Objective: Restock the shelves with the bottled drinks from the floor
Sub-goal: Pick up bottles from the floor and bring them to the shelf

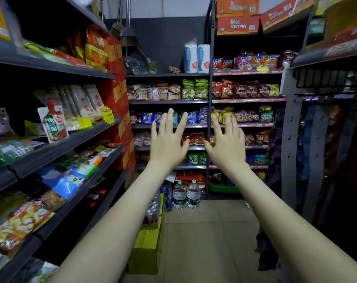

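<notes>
My left hand [168, 142] and right hand [226, 144] are spread wide, empty, side by side above bare tiled floor [210, 242]; clear plastic water bottles [186, 194] stand ahead.

Dim overall; brightest zone is the back shelves [208, 101] beyond both hands, lit probably from overhead. Left hand [168, 144] and right hand [226, 146] evenly lit, sharp. Deep shadow right of the right hand. Edges bowed by wide-angle distortion; packets [20, 219] left of the left hand smeared.
</notes>
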{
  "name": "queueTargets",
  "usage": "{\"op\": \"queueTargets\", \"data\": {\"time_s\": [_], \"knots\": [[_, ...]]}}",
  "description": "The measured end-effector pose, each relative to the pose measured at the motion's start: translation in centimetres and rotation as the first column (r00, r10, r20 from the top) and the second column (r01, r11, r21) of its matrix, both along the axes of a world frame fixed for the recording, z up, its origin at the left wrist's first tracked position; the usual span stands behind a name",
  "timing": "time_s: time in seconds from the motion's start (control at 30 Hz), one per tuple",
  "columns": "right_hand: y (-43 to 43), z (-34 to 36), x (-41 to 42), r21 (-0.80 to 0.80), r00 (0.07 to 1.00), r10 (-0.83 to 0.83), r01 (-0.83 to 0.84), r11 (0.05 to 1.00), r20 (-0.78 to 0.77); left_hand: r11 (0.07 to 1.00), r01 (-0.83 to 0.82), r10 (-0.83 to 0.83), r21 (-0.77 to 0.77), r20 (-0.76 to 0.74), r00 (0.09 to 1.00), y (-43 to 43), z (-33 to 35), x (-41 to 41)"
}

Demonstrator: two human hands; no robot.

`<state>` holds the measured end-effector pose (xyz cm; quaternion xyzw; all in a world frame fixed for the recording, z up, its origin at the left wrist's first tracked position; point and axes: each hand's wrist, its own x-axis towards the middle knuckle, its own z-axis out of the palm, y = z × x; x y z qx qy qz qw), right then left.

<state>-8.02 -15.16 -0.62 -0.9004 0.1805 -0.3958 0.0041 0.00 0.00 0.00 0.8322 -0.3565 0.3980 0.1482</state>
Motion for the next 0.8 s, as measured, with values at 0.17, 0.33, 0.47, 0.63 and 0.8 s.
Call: {"op": "queueTargets", "data": {"time_s": [0.17, 0.33, 0.47, 0.63, 0.8], "knots": [[-3.2, -3.9, 5.7, 0.113, 0.996, 0.011, -0.002, 0.994, -0.085, 0.993, 0.017, -0.003, 0.116, -0.121, 0.993, -3.3, -4.2, 5.3], [-7.5, -7.6, 15.4, 0.210, 0.993, 0.036, -0.011, 0.978, -0.115, 0.990, 0.075, -0.052, 0.119, -0.183, 0.982, -7.1, -7.2, 15.0], [-12.3, -9.4, 24.6, 0.291, 0.996, 0.019, 0.007, 0.957, -0.086, 0.984, 0.126, -0.094, 0.123, -0.239, 0.966, -10.7, -8.6, 24.9], [-20.2, -9.0, 33.6, 0.372, 0.992, -0.104, 0.126, 0.920, -0.078, 0.963, 0.235, -0.188, 0.130, -0.301, 0.935, -18.6, -8.1, 36.9], [-30.4, -10.4, 38.5, 0.366, 0.956, -0.276, 0.294, 0.883, -0.103, 0.907, 0.401, -0.329, 0.125, -0.381, 0.864, -30.9, -9.2, 43.7]]}}
